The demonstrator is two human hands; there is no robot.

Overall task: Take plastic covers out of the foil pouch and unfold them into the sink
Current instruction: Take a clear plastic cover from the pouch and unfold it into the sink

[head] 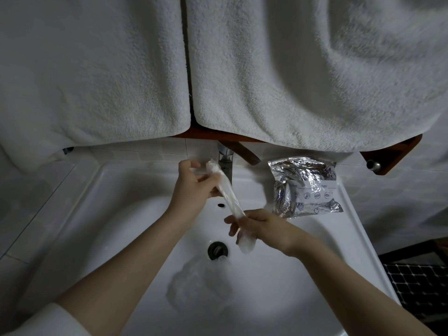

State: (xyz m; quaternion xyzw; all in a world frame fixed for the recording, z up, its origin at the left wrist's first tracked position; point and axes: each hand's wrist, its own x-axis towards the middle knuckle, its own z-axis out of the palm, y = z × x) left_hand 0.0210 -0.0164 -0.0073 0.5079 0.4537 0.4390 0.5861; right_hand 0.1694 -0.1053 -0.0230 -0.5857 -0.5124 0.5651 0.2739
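I have 1 thin, translucent white plastic cover [228, 195], still bunched into a narrow twisted strip, stretched between my 2 hands above the white ceramic sink [116, 195]. My left hand [194, 190] pinches its far end up near the chrome tap [225, 163] at the back of the sink, fingers curled round the film; my right hand [257, 225] grips the near end, with a loose crumpled tail hanging out below my fingers just beside the round metal drain [217, 249]. The strip's long axis runs on a diagonal from the tap end at upper left down toward the drain side at lower right, and it looks pulled fairly taut. As I judge it, the job is partway through: 1 clear, crinkled cover [201, 284] already lies opened out in the basin in front of the drain, and this one is out of the pouch but not yet spread. The crumpled silver foil pouch [305, 187] with a printed label sits on the sink's back ledge to the right of the tap; whether more covers remain inside I cannot tell. 2 white terry towels [291, 69] hang over a brown wooden rail [392, 151] above the sink.
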